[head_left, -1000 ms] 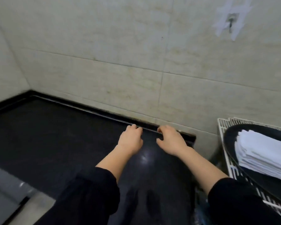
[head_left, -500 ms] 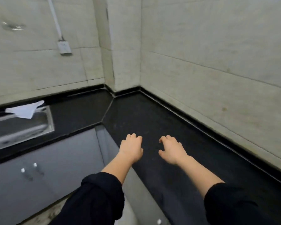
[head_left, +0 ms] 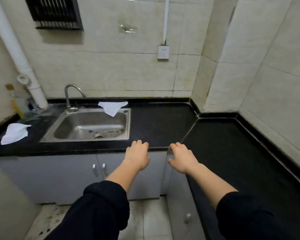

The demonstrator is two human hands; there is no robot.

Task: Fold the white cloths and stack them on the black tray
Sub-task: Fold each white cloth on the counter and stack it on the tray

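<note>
Our left hand (head_left: 137,156) and right hand (head_left: 182,158) hover loosely curled, holding nothing, over the tabletop (head_left: 163,125) edge. One white cloth (head_left: 113,107) drapes over the sink (head_left: 87,139) rim, and a second cloth (head_left: 14,133) lies left of the sink. A careless tug could drop the draped one into the basin.

Draped white cloth (head_left: 113,108): unfolded, spread across the far rim of the sink (head_left: 126,125), one pointed corner hanging into the basin; beyond the left hand (head_left: 137,157), slightly to its left, well apart. Crumpled white cloth (head_left: 14,133): loosely bunched, lying on the black worktop (head_left: 159,125), far to the left of the left hand, past the sink.
</note>
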